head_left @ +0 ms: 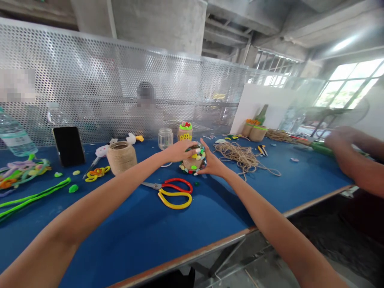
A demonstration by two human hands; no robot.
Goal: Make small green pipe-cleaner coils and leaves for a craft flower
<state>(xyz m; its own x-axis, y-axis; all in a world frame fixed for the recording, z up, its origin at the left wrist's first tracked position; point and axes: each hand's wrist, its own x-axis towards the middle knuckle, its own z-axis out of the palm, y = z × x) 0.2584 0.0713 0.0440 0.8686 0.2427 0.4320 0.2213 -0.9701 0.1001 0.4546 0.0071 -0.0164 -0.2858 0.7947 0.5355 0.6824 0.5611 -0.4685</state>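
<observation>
Both of my hands are around a twine-wrapped jar [191,163] dressed with colourful bits, near the middle of the blue table. My left hand [179,151] grips it from the left and top, and my right hand [211,161] curves round its right side. Parts of the jar are hidden behind my fingers. Just in front lie scissors [175,193] with one red and one yellow handle. Behind the jar stands another wrapped jar [185,132] with a green rim and a yellow flower shape. A bare glass jar [165,139] is beside that one.
At left are a larger wrapped jar [121,157], a black phone [69,146], pipe cleaners [36,196] and a water bottle [16,134]. Loose twine [240,156] lies to the right. A co-worker's blurred arm [357,156] reaches over a green bottle [322,148]. A perforated metal screen [105,88] stands behind.
</observation>
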